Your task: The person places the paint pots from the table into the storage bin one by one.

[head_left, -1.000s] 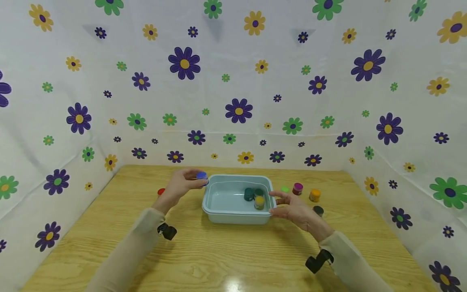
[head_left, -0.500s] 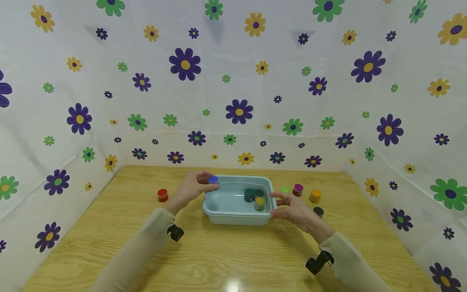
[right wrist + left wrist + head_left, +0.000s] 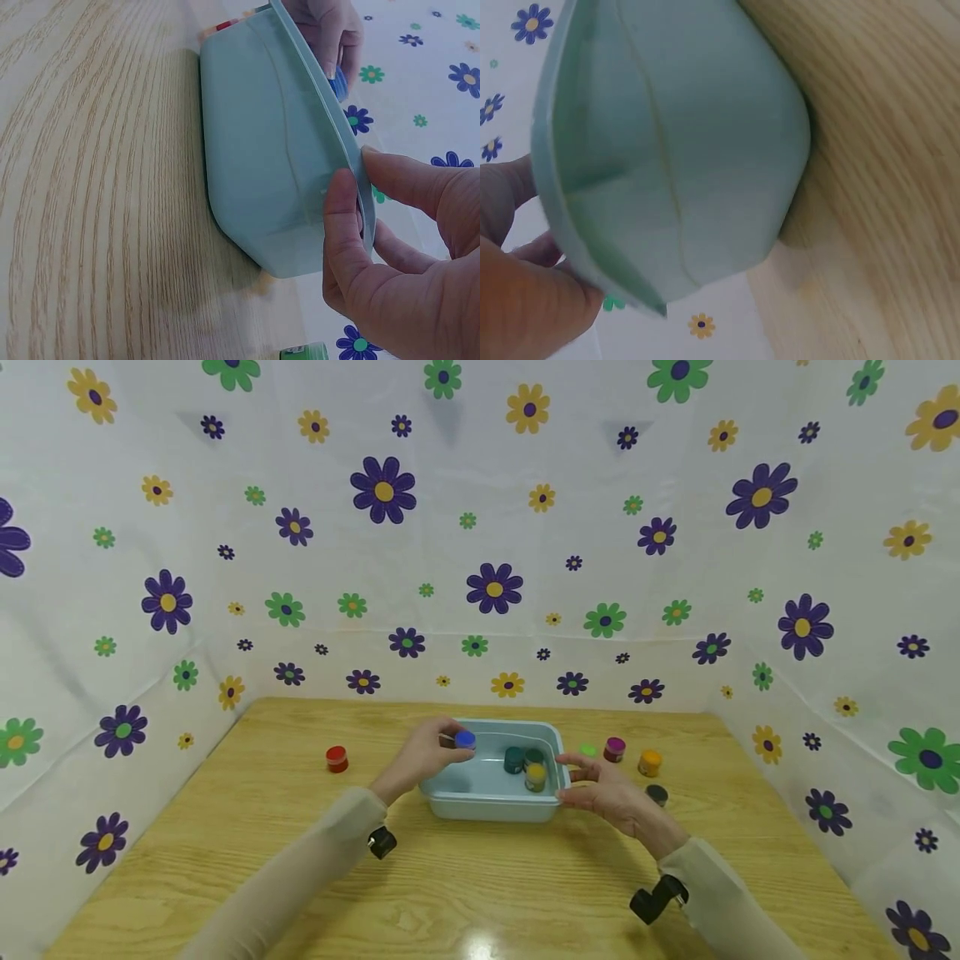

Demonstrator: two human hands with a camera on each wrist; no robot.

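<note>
A pale blue plastic rectangular tub [image 3: 487, 797] sits on the wooden table [image 3: 480, 893], near its middle. Inside the tub, toward its right end, three small round paint pots [image 3: 527, 764] cluster together. The left hand [image 3: 423, 756] holds a small blue-lidded pot [image 3: 465, 740] above the tub's left end. The right hand [image 3: 611, 793] grips the tub's right rim. Left of the tub, well apart, stands a red-lidded pot [image 3: 337, 758]. Right of the tub stand four more small pots [image 3: 633, 764], behind and beside the right hand.
</note>
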